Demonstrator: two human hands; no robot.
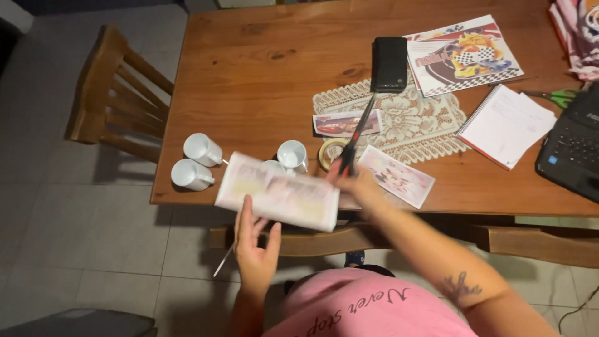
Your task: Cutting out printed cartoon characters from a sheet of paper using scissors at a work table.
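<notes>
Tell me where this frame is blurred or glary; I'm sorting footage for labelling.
In the head view, the printed sheet held by the left hand is motion-blurred, as are the right hand and its scissors; the white mugs and laptop stay sharp; soft warm glare lies on the wooden table; the chair casts a floor shadow.

Pink printed shirt (368,309), bare forearms, dark tattoo (460,288) on the right
</notes>
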